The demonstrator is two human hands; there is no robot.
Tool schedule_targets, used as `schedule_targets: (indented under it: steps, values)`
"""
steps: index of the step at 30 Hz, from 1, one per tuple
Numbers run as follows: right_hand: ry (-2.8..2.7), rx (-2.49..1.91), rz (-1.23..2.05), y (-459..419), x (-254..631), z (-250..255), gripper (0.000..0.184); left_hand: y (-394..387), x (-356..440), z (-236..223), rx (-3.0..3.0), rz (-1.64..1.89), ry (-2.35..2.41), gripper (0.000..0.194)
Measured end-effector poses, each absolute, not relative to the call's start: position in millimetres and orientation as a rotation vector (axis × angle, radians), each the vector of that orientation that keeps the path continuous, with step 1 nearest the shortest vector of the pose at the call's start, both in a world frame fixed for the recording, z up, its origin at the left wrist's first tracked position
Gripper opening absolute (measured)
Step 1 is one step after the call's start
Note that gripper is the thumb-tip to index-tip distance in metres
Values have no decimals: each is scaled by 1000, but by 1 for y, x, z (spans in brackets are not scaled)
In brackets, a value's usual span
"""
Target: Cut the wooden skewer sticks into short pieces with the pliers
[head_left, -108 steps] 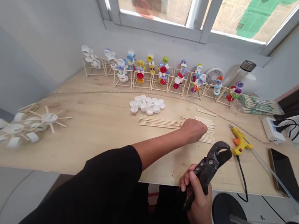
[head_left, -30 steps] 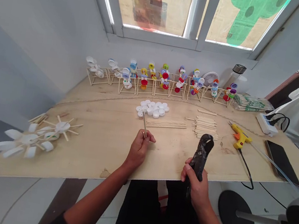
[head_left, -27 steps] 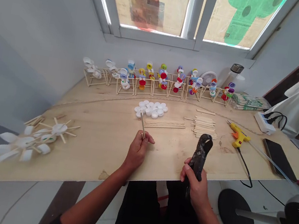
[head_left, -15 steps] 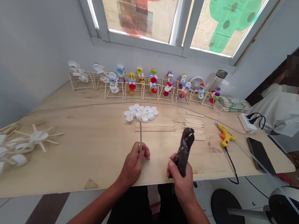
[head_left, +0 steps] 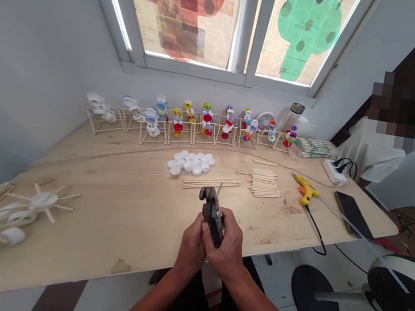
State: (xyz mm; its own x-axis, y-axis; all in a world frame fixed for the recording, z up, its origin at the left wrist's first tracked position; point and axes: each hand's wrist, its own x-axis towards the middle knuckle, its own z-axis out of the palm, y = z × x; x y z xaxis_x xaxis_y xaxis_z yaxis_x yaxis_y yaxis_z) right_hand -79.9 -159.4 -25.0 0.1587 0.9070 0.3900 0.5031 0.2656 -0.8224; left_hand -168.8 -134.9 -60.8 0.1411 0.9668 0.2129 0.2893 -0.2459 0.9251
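Observation:
My right hand [head_left: 227, 240] is wrapped round a pair of dark pliers [head_left: 211, 209], whose head points up and away from me. Pressed close beside it, my left hand [head_left: 193, 242] is closed. A thin wooden stick [head_left: 220, 188] shows its tip behind the pliers; its lower part is hidden by the tool and hands. Beyond the hands lie a row of long wooden sticks [head_left: 211, 183], a stack of shorter sticks [head_left: 264, 183] and a cluster of white bottle caps [head_left: 190, 163].
Small stick-frame models with coloured caps [head_left: 206, 124] line the wall. On the right are a yellow glue gun [head_left: 307, 192], a phone [head_left: 353, 214] and a power strip [head_left: 334, 173]. Spoked wheels [head_left: 44, 200] lie at left. A person in a white shirt [head_left: 369, 149] is at far right.
My hands have come together. The pliers have moved left and tilted over to meet the stick in my left hand. The view has shifted slightly.

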Motion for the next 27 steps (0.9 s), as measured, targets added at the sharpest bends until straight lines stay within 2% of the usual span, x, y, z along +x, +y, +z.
schedule_targets:
  steps: [10,15,21,27]
  values:
    - [-1469,-1400,280,-147,-79,-39,28,-131,-165,-64,1775,1115,1187,16]
    - [-1445,-1404,313,-142,-80,-38,24,-130,-166,-59,1825,1063,1229,18]
    - [-1447,-1375,411,-138,-79,-36,21,-123,-179,-52,2162,1006,1318,19]
    - [-1427,-1383,477,-138,-78,-36,18,-125,-184,-53,2003,1017,1280,18]
